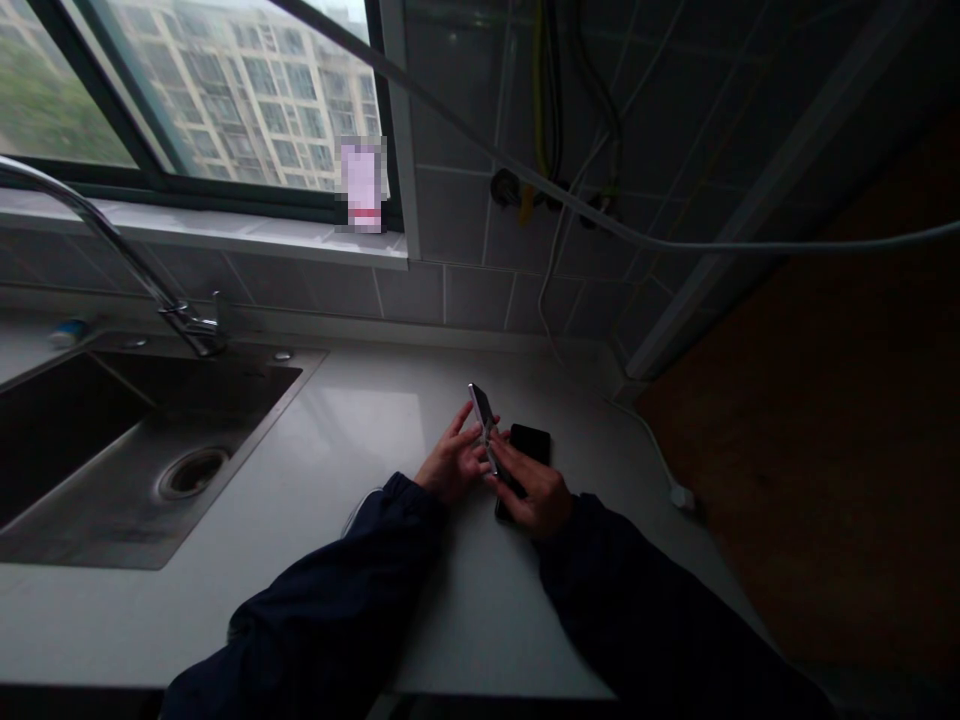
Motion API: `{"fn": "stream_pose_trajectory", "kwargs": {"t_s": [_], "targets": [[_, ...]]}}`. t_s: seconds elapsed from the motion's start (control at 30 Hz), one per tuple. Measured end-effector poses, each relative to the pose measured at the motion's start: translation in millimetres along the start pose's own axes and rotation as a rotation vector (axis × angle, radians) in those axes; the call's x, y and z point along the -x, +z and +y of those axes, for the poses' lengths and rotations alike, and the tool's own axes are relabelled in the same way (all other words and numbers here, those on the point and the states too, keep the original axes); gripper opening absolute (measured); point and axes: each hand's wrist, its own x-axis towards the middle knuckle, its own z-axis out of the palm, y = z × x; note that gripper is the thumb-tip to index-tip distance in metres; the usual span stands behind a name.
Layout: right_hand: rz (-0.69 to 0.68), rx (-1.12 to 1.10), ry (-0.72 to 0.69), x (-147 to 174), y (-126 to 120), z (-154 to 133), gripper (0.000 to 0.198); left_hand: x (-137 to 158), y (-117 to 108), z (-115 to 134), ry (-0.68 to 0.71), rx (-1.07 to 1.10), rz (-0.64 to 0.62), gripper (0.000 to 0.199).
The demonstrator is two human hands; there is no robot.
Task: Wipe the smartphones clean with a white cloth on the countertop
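Note:
Both of my hands hold a thin smartphone [482,404] with a dark face and a pale, shiny edge, tilted up above the white countertop. My left hand [452,462] grips it from the left, thumb and fingers around its edge. From the right, my right hand [534,488] is closed on its lower part, with the fingertips against its face. Beneath the right hand, a black flat object like a second phone [531,441] lies on the counter, partly covered by that hand.
A steel sink [247,400] with a chrome faucet [150,270] is set into the counter at left. A blurred pink-and-white item [362,185] stands on the windowsill. A white cable [660,243] crosses the upper view. Another cord ends in a plug [682,498] at right.

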Motion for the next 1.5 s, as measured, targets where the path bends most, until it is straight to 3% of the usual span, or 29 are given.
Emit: {"fn": "stream_pose_trajectory", "kwargs": {"t_s": [0.1, 0.2, 0.37, 0.53, 0.63, 0.8, 1.03, 1.23, 1.5], "targets": [[0.094, -0.025, 0.107, 0, -2, -2, 0.047, -2, 0, 0, 0.013, -0.039, 0.028, 0.051], [0.221, -0.075, 0.332, -1, -4, 1, 0.039, -4, 0, 0, 0.041, -0.073, 0.041, 0.042], [0.420, -0.515, 0.741, -7, -6, 20, 0.047, -8, -2, 1, 0.067, -0.057, 0.075, 0.059], [0.574, -0.865, 0.957, -12, -9, 34, 0.045, -10, -4, 0, 0.071, -0.070, 0.095, 0.078], [0.576, -0.927, 1.008, -12, -9, 35, 0.045, -11, -5, -2, 0.078, -0.088, 0.111, 0.077], [0.569, -0.945, 1.050, -10, -7, 33, 0.051, -11, -4, -3, 0.085, -0.155, 0.125, 0.058], [0.528, -0.678, 0.915, -9, -6, 31, 0.044, -12, -6, 0, 0.116, -0.194, 0.197, 0.054], [0.559, -0.586, 0.894, -5, -7, 41, 0.039, -18, -18, 7, 0.224, -0.243, 0.347, 0.046], [0.667, -0.538, 0.903, -1, -10, 65, 0.046, -22, -31, 20, 0.423, -0.418, 0.492, 0.058]]}}
